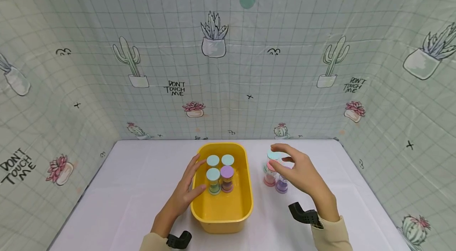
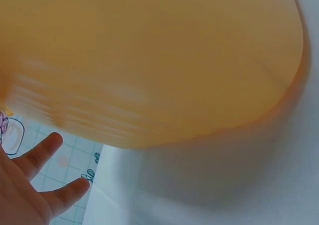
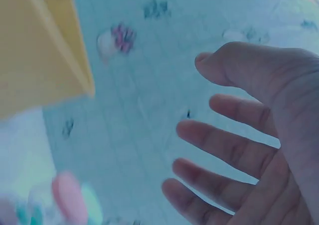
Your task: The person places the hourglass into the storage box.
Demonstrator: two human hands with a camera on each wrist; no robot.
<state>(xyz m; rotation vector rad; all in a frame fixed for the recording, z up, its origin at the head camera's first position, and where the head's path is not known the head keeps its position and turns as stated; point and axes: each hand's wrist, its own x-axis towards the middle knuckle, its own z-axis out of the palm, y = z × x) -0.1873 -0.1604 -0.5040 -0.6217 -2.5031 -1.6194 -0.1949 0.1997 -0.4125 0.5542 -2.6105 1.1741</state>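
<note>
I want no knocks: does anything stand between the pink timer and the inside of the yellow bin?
Yes, the yellow bin: its right wall rises between its inside and the pink timer. Up to that wall, only bare table shows.

Beige sleeves on both arms, left sleeve [image 1: 154, 242] and right sleeve [image 1: 333, 235], plain matte cloth, the right one ending in a slightly uneven cuff edge just behind the wrist; left hand [image 1: 183, 193] and right hand [image 1: 302, 168] bare. Each wrist carries a matte black bent bracket: left bracket [image 1: 179, 240] elbow-shaped with a rounded outer end, right bracket [image 1: 304, 215] with a squarish outer block and small dot-like marks near the cuff, too small to identify.
</note>
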